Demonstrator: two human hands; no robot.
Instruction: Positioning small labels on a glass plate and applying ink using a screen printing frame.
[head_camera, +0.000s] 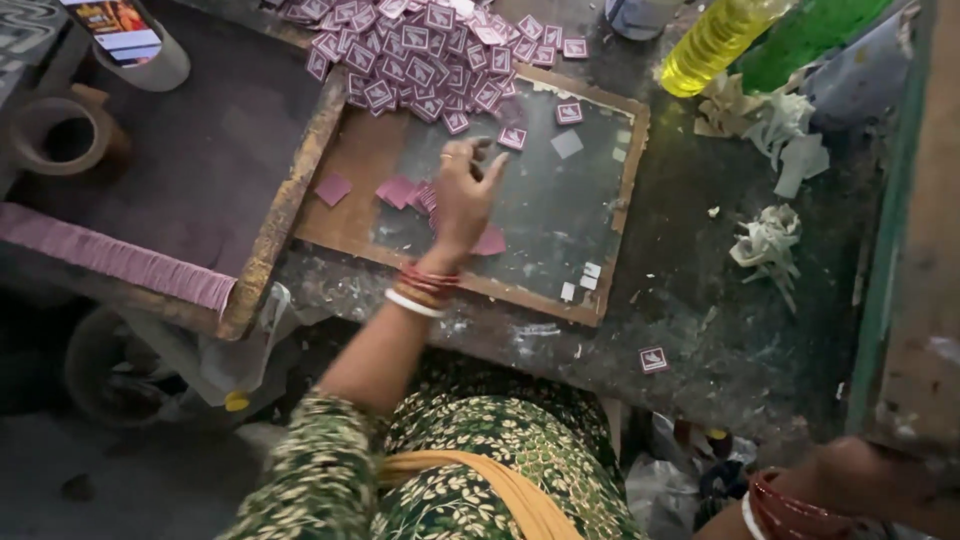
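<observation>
While the left hand (465, 190) reaches with loosely spread, empty fingers toward the purple label heap (420, 55) at upper centre, sorting seems underway; the right hand (850, 480), lower right, is unreadable.

We have one view only, from the camera on the person's head, so no second view shares anything with it. It looks steeply down and forward over the lap onto the worktable (700, 330). The left hand (465, 195) sits near the middle of the frame at arm's length; beyond its fingertips, the pile of small purple labels (420, 55) meets the top edge. The right hand (850, 480) lies close under the lens, at the lower right corner.
</observation>
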